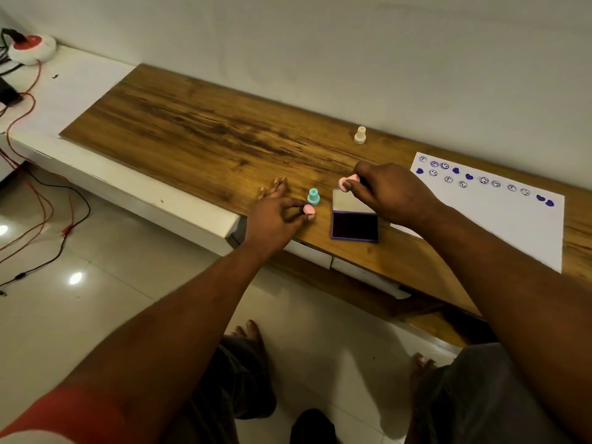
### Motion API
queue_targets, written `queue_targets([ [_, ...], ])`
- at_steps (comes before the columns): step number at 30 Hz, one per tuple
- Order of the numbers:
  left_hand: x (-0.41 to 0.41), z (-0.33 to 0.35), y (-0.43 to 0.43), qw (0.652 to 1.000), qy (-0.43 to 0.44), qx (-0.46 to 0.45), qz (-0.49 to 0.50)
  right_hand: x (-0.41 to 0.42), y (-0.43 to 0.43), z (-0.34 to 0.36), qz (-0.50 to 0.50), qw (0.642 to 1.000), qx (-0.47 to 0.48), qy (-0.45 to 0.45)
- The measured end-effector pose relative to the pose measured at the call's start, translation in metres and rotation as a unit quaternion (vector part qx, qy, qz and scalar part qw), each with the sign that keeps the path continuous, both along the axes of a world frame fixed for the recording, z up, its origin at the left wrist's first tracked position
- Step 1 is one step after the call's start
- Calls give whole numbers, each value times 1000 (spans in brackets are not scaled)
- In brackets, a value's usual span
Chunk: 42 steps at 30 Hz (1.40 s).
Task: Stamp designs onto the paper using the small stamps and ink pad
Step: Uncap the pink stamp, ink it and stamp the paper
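My right hand (389,193) grips a small pink stamp (347,183), held just above the back edge of the open purple ink pad (355,225). With thumb and forefinger my left hand (275,216) pinches a small pink piece (309,209), perhaps a cap, near the front edge of the wooden board (205,136). A teal stamp (313,197) stands upright between the two hands. Farther back, close to the wall, stands a cream stamp (360,135). The white paper (509,225) lies at the right, with rows of blue smiley and heart prints along its far edge.
The board rests on a low white bench (128,187) against the wall. A white and red round device (30,48) with red and black cables sits at the far left. My knees and feet are below, on the tiled floor.
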<state>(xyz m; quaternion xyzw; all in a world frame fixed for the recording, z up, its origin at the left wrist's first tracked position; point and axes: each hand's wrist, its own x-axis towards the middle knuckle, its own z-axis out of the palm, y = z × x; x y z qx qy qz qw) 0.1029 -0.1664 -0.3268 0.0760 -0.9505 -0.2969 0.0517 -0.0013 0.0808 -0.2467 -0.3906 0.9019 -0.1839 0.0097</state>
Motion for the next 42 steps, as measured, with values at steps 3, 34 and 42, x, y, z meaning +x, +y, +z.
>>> queue_targets([
  [3, -8, -2, 9, 1000, 2, 3, 10, -2, 4, -2, -3, 1000, -1, -6],
  [34, -15, 23, 65, 946, 38, -254, -200, 16, 36, -23, -10, 989, 142, 33],
  [42, -19, 25, 67, 956, 22, -221, -189, 26, 21, -9, -24, 977, 199, 70],
])
